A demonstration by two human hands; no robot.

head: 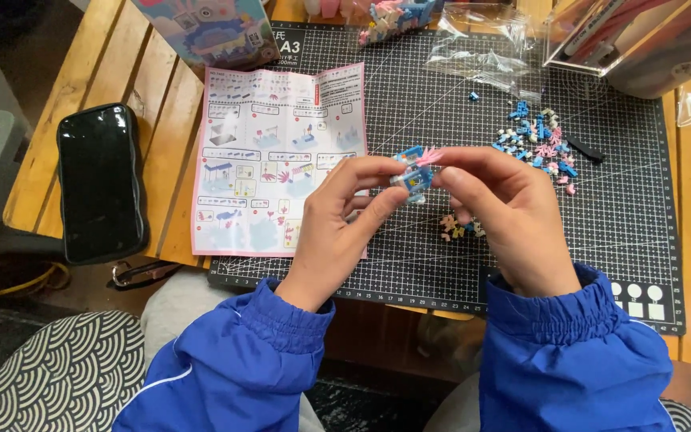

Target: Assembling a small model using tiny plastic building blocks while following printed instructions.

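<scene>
Your left hand [337, 220] and right hand [505, 212] meet above the middle of the dark cutting mat [625, 240], and between them they hold a small brick model [414, 170] of blue and pink pieces, raised off the mat. Your left thumb and fingers pinch its left and lower sides; your right fingertips pinch its right side, where the pink pieces stick out. Just below your right hand, on the mat, lies a little cluster of pale bricks [459, 228]. To the far right a bigger scatter of blue, pink and white bricks [539, 142] is spread out, with clear plastic bags [485, 50] beyond it. The unfolded instruction sheet [281, 156] lies to the left, partly on the mat and partly on the wooden table [133, 72], touching your left hand. Further left a black phone [99, 182] rests on the table, well apart from your hands. The printed box [209, 30] stands at the far edge. Blue jacket sleeves [233, 364] cover both of your arms.
</scene>
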